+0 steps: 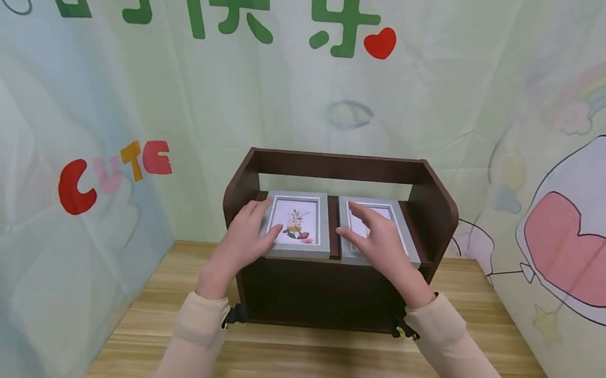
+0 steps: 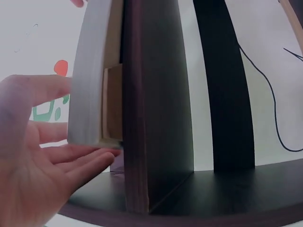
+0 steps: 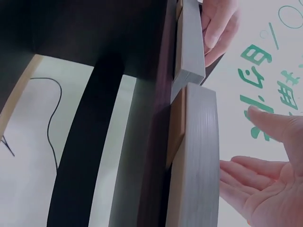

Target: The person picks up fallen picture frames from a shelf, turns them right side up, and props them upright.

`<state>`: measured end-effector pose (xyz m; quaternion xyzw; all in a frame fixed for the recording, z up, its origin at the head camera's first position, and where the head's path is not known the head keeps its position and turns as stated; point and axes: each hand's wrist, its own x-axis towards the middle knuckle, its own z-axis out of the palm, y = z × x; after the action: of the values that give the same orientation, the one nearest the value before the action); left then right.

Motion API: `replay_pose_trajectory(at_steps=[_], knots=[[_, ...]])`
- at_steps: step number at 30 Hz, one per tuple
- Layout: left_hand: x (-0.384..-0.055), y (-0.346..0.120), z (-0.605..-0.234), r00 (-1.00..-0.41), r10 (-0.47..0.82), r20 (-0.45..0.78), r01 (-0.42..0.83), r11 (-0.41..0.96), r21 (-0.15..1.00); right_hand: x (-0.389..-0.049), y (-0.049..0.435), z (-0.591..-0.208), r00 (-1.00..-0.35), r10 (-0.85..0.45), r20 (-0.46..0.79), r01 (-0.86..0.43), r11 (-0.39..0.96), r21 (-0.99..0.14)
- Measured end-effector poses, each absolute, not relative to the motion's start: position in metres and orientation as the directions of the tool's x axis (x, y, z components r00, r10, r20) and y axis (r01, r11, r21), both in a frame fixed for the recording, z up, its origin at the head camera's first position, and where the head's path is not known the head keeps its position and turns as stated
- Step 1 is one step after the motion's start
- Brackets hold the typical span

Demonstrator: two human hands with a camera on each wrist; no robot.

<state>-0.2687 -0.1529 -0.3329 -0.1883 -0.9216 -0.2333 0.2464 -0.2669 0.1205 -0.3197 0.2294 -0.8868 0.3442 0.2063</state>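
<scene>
Two grey picture frames lie face up, side by side, on the upper board of a dark brown wooden shelf (image 1: 321, 294). The left picture frame (image 1: 323, 232) shows a plant print. My left hand (image 1: 243, 235) is at its left side, with the thumb over its face and the fingers by its edge; firm contact cannot be made out. Over the right picture frame (image 1: 410, 242) my right hand (image 1: 384, 243) hovers, thumb and fingers spread, covering much of its print. The right wrist view shows a gap between that hand (image 3: 265, 189) and the frame's grey edge (image 3: 201, 156).
The shelf stands on a wood-grain table (image 1: 289, 360), its raised sides (image 1: 442, 218) flanking the frames and a back rail (image 1: 337, 167) behind. A printed cloth backdrop (image 1: 208, 104) with letters and cartoons surrounds the table on the back and both sides.
</scene>
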Motion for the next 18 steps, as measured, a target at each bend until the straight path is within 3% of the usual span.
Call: replay_pose_trajectory(at_steps=[8, 18], knots=[[-0.277, -0.147, -0.324, -0.878, 0.176, 0.446, 0.361, 0.855, 0.373, -0.282, 0.098, -0.312, -0.902, -0.234, 0.363, -0.425, 0.64, -0.641], [-0.286, -0.141, -0.324, -0.934, 0.101, 0.344, 0.247, 0.877, 0.412, -0.301, 0.075, -0.312, -0.951, -0.224, 0.211, -0.308, 0.689, -0.656]])
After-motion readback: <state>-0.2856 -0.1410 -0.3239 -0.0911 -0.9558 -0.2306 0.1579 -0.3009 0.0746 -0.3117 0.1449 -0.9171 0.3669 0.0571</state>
